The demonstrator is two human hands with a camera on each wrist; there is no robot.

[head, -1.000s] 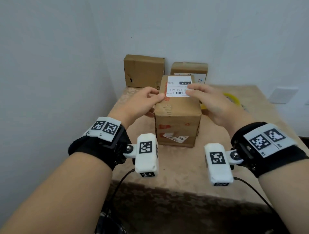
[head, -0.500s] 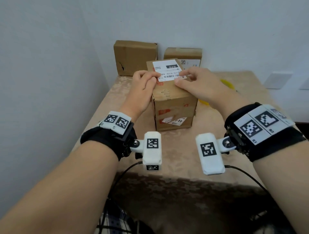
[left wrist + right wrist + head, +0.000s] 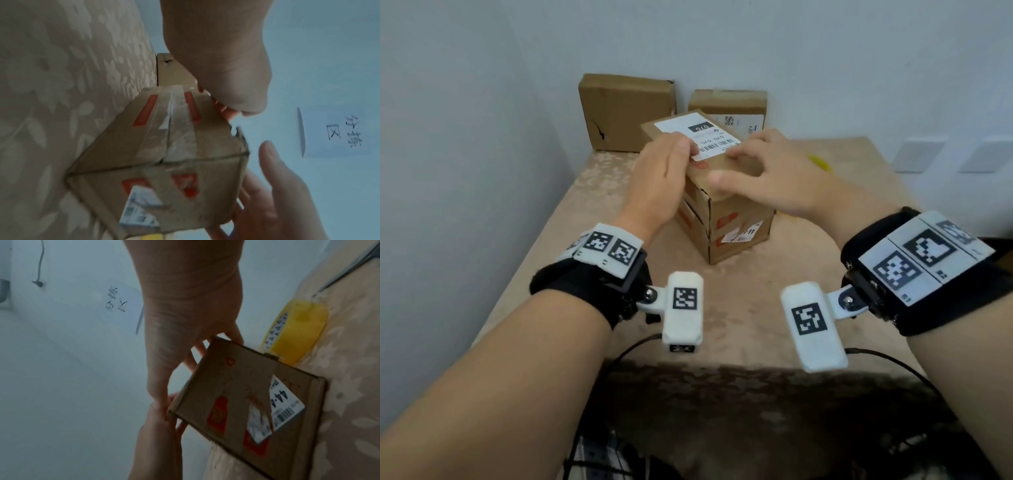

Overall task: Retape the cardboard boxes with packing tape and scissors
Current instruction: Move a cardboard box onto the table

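Head view shows the cardboard box (image 3: pixel 726 219) standing on the tabletop (image 3: pixel 774 291), one corner turned toward the person, between both hands. Left hand (image 3: pixel 657 181) lies against the box's left upper edge, fingers curled onto the white label (image 3: pixel 698 137) on top. Right hand (image 3: pixel 767 181) rests spread on the top, fingers relaxed. Just beyond the right hand lies a yellow tape roll (image 3: pixel 296 334). Two more boxes (image 3: pixel 626 113) stand behind, against the wall (image 3: pixel 859 51).
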